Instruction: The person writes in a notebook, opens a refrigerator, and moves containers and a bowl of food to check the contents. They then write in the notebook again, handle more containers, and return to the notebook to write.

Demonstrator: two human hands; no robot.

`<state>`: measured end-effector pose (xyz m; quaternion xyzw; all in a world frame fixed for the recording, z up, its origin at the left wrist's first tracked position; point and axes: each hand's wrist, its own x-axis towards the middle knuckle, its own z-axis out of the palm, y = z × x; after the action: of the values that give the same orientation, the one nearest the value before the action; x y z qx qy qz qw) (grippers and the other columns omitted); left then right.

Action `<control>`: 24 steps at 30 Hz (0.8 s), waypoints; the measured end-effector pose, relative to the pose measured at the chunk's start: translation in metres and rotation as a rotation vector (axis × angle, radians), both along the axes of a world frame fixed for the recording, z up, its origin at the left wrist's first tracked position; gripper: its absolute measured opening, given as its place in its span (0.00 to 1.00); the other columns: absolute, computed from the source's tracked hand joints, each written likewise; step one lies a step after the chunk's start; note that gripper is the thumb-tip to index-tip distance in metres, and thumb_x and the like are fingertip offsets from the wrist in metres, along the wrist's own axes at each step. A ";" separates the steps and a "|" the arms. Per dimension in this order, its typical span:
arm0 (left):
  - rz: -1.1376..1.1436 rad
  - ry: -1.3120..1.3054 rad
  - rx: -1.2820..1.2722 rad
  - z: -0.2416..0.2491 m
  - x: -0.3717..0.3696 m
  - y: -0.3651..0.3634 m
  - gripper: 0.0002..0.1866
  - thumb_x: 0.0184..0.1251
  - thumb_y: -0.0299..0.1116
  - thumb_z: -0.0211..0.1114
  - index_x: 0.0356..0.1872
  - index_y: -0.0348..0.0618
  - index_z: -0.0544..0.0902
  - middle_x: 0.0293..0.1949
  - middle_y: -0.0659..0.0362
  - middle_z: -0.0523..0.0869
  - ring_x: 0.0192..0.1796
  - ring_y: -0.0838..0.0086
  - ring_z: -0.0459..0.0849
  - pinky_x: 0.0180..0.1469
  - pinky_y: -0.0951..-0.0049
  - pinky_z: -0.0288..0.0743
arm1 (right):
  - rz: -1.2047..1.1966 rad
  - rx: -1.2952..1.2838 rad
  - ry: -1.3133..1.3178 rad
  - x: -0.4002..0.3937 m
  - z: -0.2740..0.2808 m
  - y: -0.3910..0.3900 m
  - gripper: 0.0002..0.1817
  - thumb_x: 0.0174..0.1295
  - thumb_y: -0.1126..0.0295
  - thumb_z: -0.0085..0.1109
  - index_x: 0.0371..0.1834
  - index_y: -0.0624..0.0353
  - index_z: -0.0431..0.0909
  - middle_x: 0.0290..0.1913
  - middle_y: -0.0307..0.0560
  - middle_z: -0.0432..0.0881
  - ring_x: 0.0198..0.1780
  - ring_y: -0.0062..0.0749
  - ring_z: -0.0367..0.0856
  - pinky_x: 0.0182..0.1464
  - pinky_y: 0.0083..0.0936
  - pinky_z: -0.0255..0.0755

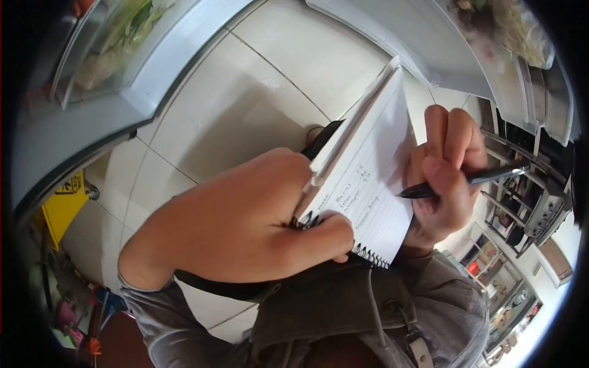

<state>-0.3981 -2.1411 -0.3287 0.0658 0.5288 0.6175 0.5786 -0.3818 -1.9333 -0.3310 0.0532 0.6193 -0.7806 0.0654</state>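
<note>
Remote post, head view. I see the left hand [251,221] gripping a white, ruled, spiral-bound paper notepad [383,165], thumb pressed over the wire edge, its other fingers mostly hidden. The notepad sits tilted before the grey-clad torso, above a white tiled floor [276,61]; handwriting lines the page near the spiral. The right hand [451,175] pinches a slim, black pen [491,175] between thumb and fingers, tip at the page; I cannot tell whether it touches. Upper left: green leafy vegetables [132,24] behind clear plastic.
</note>
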 end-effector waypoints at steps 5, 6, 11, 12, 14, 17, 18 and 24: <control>0.272 0.023 0.078 0.000 0.014 0.005 0.13 0.59 0.33 0.57 0.31 0.30 0.82 0.19 0.53 0.82 0.20 0.77 0.77 0.26 0.75 0.70 | 0.073 -0.446 -0.028 -0.011 -0.003 0.013 0.10 0.58 0.76 0.43 0.21 0.57 0.56 0.22 0.40 0.62 0.08 0.15 0.49 0.09 0.12 0.50; 0.268 0.035 0.072 0.002 0.015 0.007 0.13 0.59 0.33 0.57 0.31 0.30 0.82 0.19 0.53 0.82 0.20 0.77 0.77 0.26 0.75 0.70 | 0.115 -0.558 0.023 -0.012 -0.004 0.014 0.11 0.63 0.72 0.42 0.23 0.57 0.56 0.24 0.42 0.63 0.08 0.16 0.54 0.10 0.11 0.53; 0.185 0.096 0.007 -0.002 0.006 0.001 0.15 0.60 0.34 0.58 0.36 0.28 0.81 0.23 0.54 0.83 0.24 0.78 0.80 0.28 0.77 0.72 | 0.089 -0.471 0.217 -0.001 0.004 0.006 0.19 0.71 0.58 0.37 0.24 0.58 0.58 0.25 0.42 0.62 0.11 0.18 0.53 0.13 0.17 0.55; 0.189 0.106 0.002 -0.004 0.006 0.000 0.15 0.60 0.34 0.58 0.36 0.28 0.81 0.23 0.54 0.83 0.24 0.78 0.80 0.28 0.77 0.72 | 0.140 -0.437 0.226 0.001 0.005 0.003 0.20 0.71 0.57 0.37 0.23 0.58 0.59 0.25 0.42 0.62 0.11 0.19 0.51 0.14 0.18 0.53; 0.211 0.199 -0.003 -0.005 0.005 0.000 0.16 0.61 0.35 0.59 0.39 0.28 0.80 0.25 0.55 0.83 0.24 0.78 0.79 0.29 0.77 0.72 | 0.184 -0.337 0.262 0.006 0.004 -0.003 0.23 0.71 0.52 0.36 0.22 0.56 0.60 0.25 0.41 0.61 0.11 0.19 0.46 0.15 0.21 0.47; 0.312 0.127 -0.011 0.001 0.003 -0.001 0.16 0.61 0.36 0.60 0.40 0.29 0.79 0.29 0.54 0.84 0.29 0.78 0.79 0.33 0.78 0.72 | 0.049 -0.425 0.213 0.010 0.005 -0.007 0.31 0.67 0.40 0.30 0.21 0.57 0.64 0.20 0.39 0.61 0.16 0.20 0.56 0.21 0.16 0.54; 0.313 0.160 -0.019 0.003 0.000 -0.004 0.16 0.61 0.36 0.60 0.40 0.29 0.79 0.29 0.54 0.84 0.29 0.78 0.79 0.33 0.78 0.72 | 0.048 -0.389 0.178 0.008 0.006 -0.005 0.33 0.67 0.38 0.29 0.21 0.57 0.64 0.18 0.38 0.60 0.16 0.20 0.56 0.20 0.16 0.53; 1.040 0.181 -0.025 -0.041 0.002 -0.062 0.18 0.60 0.31 0.61 0.49 0.31 0.76 0.41 0.56 0.83 0.44 0.70 0.80 0.48 0.70 0.72 | -0.231 -0.292 0.247 0.000 0.002 -0.011 0.35 0.67 0.36 0.26 0.19 0.56 0.63 0.13 0.36 0.57 0.11 0.19 0.50 0.14 0.16 0.47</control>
<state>-0.3958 -2.2028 -0.3701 -0.1591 0.5468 0.8084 0.1486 -0.3816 -1.9447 -0.3287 0.0177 0.4930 -0.8648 -0.0939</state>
